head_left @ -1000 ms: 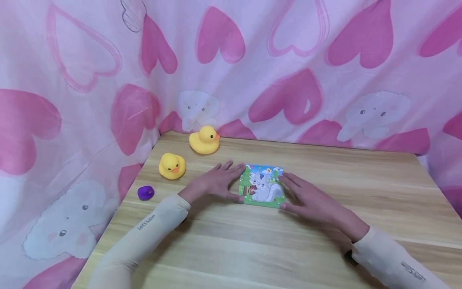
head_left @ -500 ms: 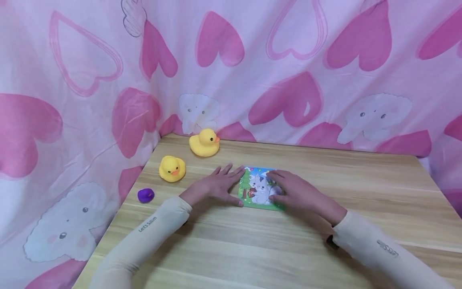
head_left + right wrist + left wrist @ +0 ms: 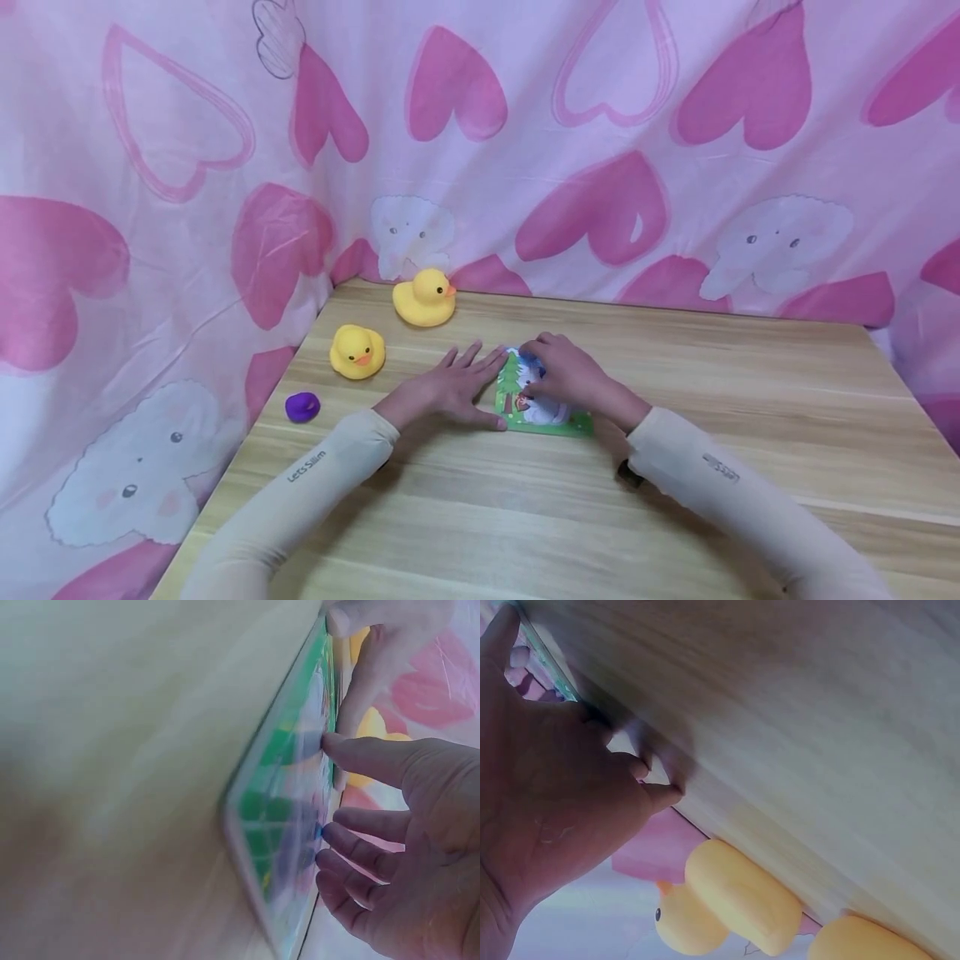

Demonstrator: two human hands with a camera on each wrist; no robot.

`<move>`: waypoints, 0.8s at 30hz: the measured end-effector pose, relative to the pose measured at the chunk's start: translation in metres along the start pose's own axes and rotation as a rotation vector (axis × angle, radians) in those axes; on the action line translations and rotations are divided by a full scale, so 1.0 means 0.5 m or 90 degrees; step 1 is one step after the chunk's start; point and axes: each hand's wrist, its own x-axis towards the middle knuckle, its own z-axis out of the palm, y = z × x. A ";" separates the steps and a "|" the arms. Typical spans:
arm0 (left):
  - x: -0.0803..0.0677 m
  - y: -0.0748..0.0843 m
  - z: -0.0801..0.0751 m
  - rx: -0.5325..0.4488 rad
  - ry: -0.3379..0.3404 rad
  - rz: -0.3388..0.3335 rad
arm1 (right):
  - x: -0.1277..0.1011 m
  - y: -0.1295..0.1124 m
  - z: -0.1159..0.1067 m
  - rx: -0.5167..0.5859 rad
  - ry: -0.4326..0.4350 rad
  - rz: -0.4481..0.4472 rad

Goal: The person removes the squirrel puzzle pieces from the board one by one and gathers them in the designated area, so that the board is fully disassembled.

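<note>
The picture puzzle [image 3: 542, 408] lies flat on the desk [image 3: 750, 400], just left of centre frame. The left hand [image 3: 450, 387] rests flat beside it, fingers straight and spread, thumb against the left edge; this appears to brace the board against sliding. The right hand [image 3: 566, 379] lies over the upper part, fingertips [image 3: 334, 742] pressing the printed face, not clamped round anything. Two rubber ducks [image 3: 358, 350] and a purple lump [image 3: 302, 406] sit well apart at left, away from both hands
</note>
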 end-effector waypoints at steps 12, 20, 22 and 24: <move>0.007 0.001 0.006 0.002 -0.004 0.008 | 0.051 -0.032 -0.021 -0.054 -0.056 0.056; 0.010 -0.004 0.011 -0.005 -0.006 0.002 | 0.049 -0.038 -0.022 -0.038 -0.037 0.089; 0.009 -0.006 0.012 -0.017 -0.006 -0.003 | 0.050 -0.035 -0.020 -0.016 -0.033 0.085; 0.008 -0.008 0.013 -0.027 -0.005 -0.004 | 0.052 -0.029 -0.016 0.007 -0.028 0.080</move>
